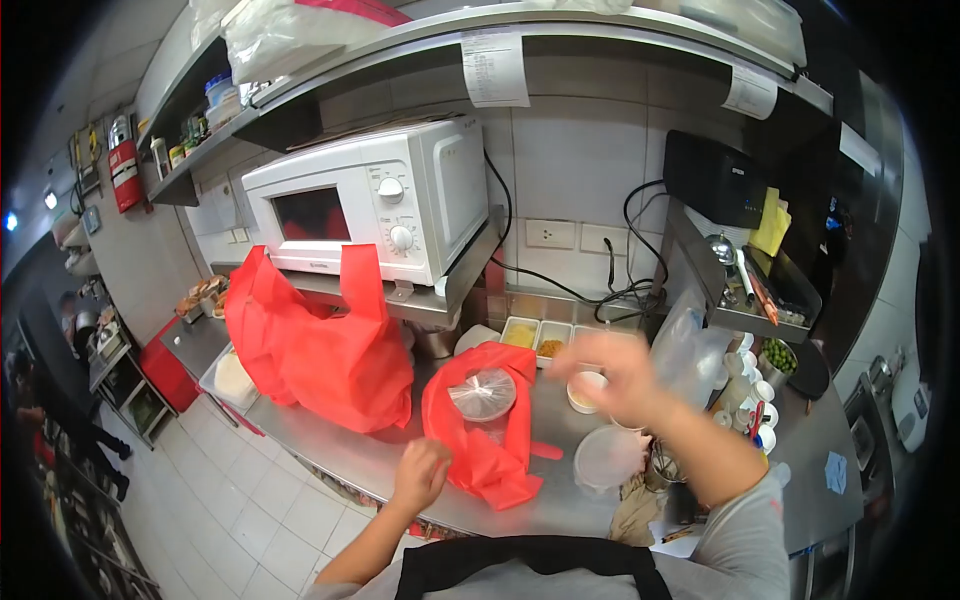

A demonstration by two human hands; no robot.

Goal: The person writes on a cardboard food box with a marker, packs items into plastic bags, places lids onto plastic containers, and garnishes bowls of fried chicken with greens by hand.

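In mid-frame, the clear tub [483, 397] should sit flat inside the small red bag [498, 486]. The left hand [421, 473] has curled fingers, the right hand [622, 376] blurry bent ones; any grip is unclear.

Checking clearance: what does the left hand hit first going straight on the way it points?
Likely the near-left side of the smaller red bag around the clear-wrapped container. The left hand may sit above the bag's edge; depth is unclear from this view.
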